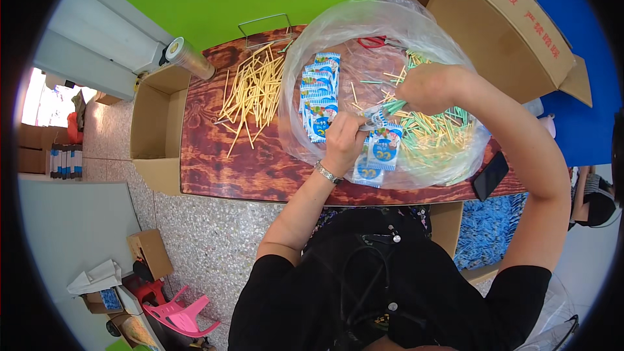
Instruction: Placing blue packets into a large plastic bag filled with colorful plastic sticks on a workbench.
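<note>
My left hand [344, 142] pinches a small blue-and-white plastic packet [374, 117]. My right hand [429, 88] is closed round a bunch of thin sticks [393, 106] with green ends, which meet the packet's mouth; how deep they sit inside cannot be seen. Below the hands lie more loose packets [386, 147]. An overlapping row of packets [320, 101] is left of them. Under and beside my right hand spreads a heap of yellow and green sticks [432, 133]. All this rests in a spread-open clear plastic bag [311, 36]. Red-handled scissors [372, 42] lie toward its far side.
On the wooden table [240, 179], a pile of pale yellow sticks [260, 91] lies left of the bag. A wire rack [266, 28] and clear canister [190, 57] stand behind. A phone [491, 175] is at the right edge; a large carton [500, 32] stands back right.
</note>
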Available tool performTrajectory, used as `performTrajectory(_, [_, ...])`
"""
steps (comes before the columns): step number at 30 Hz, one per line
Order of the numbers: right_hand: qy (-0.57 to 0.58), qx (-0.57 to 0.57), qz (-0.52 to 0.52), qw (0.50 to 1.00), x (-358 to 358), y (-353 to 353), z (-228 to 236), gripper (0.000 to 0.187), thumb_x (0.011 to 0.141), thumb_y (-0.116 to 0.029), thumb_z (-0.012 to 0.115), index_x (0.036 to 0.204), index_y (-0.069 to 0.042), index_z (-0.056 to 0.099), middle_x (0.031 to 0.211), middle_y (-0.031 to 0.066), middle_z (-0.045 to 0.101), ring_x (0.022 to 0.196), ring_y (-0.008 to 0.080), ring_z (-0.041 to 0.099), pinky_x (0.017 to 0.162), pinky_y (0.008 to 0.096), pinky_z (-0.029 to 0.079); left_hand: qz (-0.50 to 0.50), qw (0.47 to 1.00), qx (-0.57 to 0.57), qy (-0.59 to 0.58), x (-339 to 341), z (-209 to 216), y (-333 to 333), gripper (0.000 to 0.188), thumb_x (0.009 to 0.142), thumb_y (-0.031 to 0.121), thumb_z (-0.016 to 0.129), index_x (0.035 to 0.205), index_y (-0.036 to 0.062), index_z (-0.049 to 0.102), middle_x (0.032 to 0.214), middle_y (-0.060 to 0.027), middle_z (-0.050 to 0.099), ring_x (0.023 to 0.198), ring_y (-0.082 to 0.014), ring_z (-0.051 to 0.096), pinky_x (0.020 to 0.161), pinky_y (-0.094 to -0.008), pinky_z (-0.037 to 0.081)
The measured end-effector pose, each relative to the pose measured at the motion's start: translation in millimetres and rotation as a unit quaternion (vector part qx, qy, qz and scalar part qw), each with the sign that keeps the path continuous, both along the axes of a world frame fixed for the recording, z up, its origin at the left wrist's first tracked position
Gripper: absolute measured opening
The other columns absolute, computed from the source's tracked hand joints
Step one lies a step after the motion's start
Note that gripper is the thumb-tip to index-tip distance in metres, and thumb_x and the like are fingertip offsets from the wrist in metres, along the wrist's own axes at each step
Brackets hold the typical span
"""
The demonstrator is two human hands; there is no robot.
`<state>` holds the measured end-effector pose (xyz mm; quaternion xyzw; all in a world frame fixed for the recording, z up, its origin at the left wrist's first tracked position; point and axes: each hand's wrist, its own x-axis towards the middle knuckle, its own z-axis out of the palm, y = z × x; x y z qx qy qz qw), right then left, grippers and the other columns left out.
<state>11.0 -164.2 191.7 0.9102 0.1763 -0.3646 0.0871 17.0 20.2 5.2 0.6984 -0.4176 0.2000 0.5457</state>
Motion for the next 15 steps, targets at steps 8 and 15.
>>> performTrajectory(8, [-0.042,-0.051,-0.02,0.998,-15,8,-1,0.023,0.09,-0.02,0.055,0.091,-0.001,0.068,0.088,0.0205,0.068,0.088,0.0361,0.067,0.077,0.0459,0.053,-0.001,0.993,0.013,0.119,-9,-4,0,0.028,0.062,-0.008,0.075,0.085,0.0012,0.06,0.079,-0.0107,0.062,0.071,-0.0284,0.06,0.061,-0.0351,0.049])
performTrajectory(15, [0.085,-0.025,-0.061,0.994,1,-3,-3,0.03,0.092,-0.028,0.054,0.093,-0.001,0.067,0.089,0.0217,0.067,0.088,0.0394,0.064,0.079,0.048,0.05,-0.006,0.998,0.013,-0.065,1,1,-1,0.032,0.06,-0.008,0.075,0.087,0.0016,0.062,0.081,-0.0118,0.063,0.076,-0.0289,0.062,0.066,-0.0362,0.05])
